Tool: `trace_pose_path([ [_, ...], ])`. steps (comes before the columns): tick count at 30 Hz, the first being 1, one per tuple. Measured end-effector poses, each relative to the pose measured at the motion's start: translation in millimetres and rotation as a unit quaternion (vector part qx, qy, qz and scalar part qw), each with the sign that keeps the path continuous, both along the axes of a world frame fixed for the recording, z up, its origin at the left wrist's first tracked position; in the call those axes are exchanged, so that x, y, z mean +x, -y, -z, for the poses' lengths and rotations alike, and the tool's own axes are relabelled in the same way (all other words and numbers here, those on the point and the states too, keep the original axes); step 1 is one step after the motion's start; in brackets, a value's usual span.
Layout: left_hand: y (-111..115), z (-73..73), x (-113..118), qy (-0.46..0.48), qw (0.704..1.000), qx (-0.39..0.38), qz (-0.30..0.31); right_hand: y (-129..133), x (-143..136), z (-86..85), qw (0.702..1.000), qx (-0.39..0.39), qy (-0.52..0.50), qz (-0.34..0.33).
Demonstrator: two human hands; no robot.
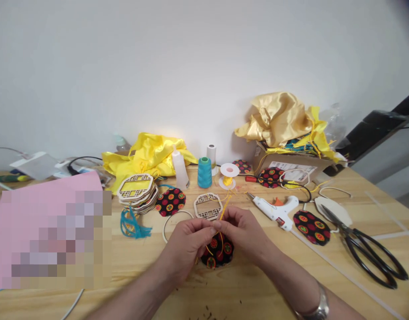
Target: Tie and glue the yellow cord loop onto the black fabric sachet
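Note:
My left hand point(193, 238) and my right hand point(242, 231) meet at the middle of the table, fingertips pinched together on a thin yellow cord point(225, 205). The cord's braided part rises from my right fingers toward a white spool of yellow cord point(228, 178). Loose ends hang below my fingers over a round piece of black fabric point(218, 255) with red and orange flower patterns. Just behind my hands lies a wooden lattice frame point(207, 206). A thin pale ring point(167, 222) is partly hidden behind my left hand.
Right of my hands lie a white glue gun point(275, 209), patterned fabric point(311, 227) and large black scissors point(364, 249). To the left are stacked lattice frames point(137, 189) and a teal tassel point(134, 224). Behind stand a white bottle point(180, 171), blue thread cone point(204, 173) and cloth-filled box point(291, 162).

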State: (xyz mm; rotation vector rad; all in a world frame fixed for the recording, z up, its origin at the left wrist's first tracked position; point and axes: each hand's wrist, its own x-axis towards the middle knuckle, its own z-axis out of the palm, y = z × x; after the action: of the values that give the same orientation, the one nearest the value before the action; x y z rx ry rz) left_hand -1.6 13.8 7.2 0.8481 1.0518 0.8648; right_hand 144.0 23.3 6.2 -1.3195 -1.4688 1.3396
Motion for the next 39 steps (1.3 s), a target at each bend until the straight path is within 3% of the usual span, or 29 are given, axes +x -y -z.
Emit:
trace_pose_path([
  [10,4,-3.9,2,-0.013,0.999,-0.01,0.029,-10,12,-2.1,0.99,0.097,0.054,0.088],
  [16,3,-2.6,0,-0.005,1.0,-0.013,0.016,-21,25,-4.8,0.983,0.064,-0.008,0.17],
  [18,1,-1.5,-1,0.0,1.0,-0.01,0.001,-20,24,-5.3,0.986,0.012,-0.06,0.156],
  [21,-1,1.0,-2,0.01,1.0,0.004,-0.029,-12,14,-6.6,0.982,-0.098,-0.153,0.058],
  [25,-2,3.5,-2,0.009,0.999,0.016,-0.044,2,-2,-7.1,0.96,-0.144,-0.235,-0.043],
  [32,1,-1.5,2,0.018,0.999,0.04,0.025,4,-6,-2.2,0.971,-0.148,-0.185,-0.041],
  [39,2,-5.8,2,-0.023,1.0,0.016,0.001,3,-2,-1.9,0.986,-0.101,-0.13,-0.018],
])
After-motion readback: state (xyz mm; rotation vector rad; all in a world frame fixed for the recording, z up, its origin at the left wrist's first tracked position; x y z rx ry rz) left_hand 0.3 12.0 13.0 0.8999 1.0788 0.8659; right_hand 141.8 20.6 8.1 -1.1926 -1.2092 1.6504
